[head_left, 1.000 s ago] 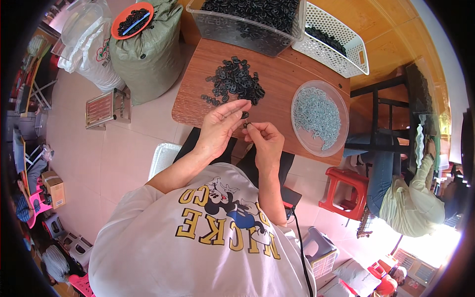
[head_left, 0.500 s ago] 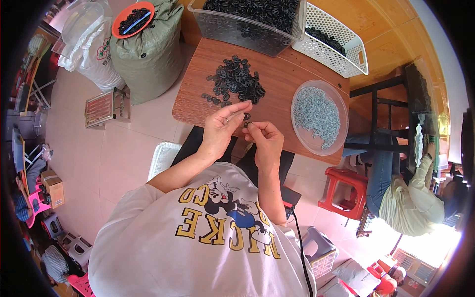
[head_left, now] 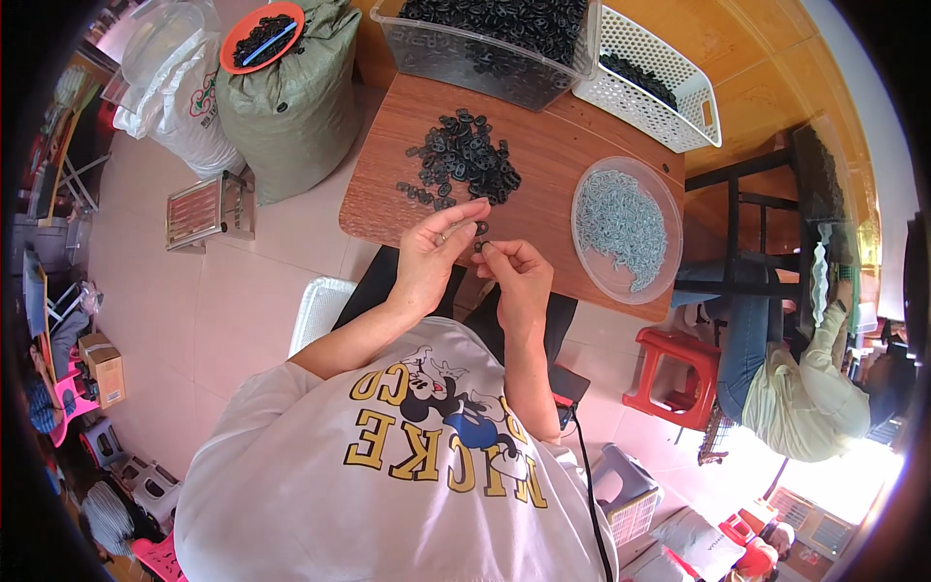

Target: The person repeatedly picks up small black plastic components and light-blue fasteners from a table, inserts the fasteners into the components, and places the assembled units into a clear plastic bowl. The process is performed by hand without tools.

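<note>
Over the near edge of the brown table my two hands are close together. My left hand (head_left: 427,254) pinches a small black oval piece (head_left: 482,228) between thumb and fingers. Just below it, my right hand (head_left: 519,276) is closed at the fingertips on another small dark piece (head_left: 479,246), mostly hidden by the fingers. Beyond my hands lies a loose pile of black oval pieces (head_left: 465,160) on the table. To the right stands a round clear tray (head_left: 585,247) holding many small silvery-blue metal parts (head_left: 621,228).
At the table's (head_left: 553,145) back are a clear bin (head_left: 475,76) of black pieces and a white perforated basket (head_left: 698,112). A green sack (head_left: 291,126) bearing an orange plate (head_left: 229,48) stands left. A red stool (head_left: 679,373) and a seated person (head_left: 805,398) are to the right.
My right hand has shifted very slightly left, toward the left fingertips. Both hands keep their pinch; the pile and containers look the same.
</note>
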Available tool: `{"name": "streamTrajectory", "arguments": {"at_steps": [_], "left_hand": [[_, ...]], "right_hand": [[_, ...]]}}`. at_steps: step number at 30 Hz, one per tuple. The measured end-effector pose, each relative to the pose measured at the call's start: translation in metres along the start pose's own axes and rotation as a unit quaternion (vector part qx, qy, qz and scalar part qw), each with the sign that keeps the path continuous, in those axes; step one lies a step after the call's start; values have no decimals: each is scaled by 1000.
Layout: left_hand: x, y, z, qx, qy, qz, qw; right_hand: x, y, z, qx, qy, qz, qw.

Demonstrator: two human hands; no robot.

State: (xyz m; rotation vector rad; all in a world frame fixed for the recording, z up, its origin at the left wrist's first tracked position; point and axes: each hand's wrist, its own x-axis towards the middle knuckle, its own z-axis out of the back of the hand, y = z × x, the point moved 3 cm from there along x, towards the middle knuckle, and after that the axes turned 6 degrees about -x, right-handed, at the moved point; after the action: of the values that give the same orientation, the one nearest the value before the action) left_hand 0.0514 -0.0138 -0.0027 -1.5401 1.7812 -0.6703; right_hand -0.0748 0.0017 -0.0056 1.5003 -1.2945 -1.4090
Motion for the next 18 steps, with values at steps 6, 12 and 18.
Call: {"name": "streamTrajectory", "arguments": {"at_steps": [6, 12, 18], "left_hand": [[-5, -1, -5, 57, 17, -57, 997], [-3, -1, -2, 50, 14, -26, 998], [-3, 7, 7, 29, 17, 40, 999]], "right_hand": [[0, 0, -2, 9, -6, 2, 1000], [-1, -4, -4, 23, -10, 17, 1000], [-1, -3, -5, 48, -21, 7, 999]]}}
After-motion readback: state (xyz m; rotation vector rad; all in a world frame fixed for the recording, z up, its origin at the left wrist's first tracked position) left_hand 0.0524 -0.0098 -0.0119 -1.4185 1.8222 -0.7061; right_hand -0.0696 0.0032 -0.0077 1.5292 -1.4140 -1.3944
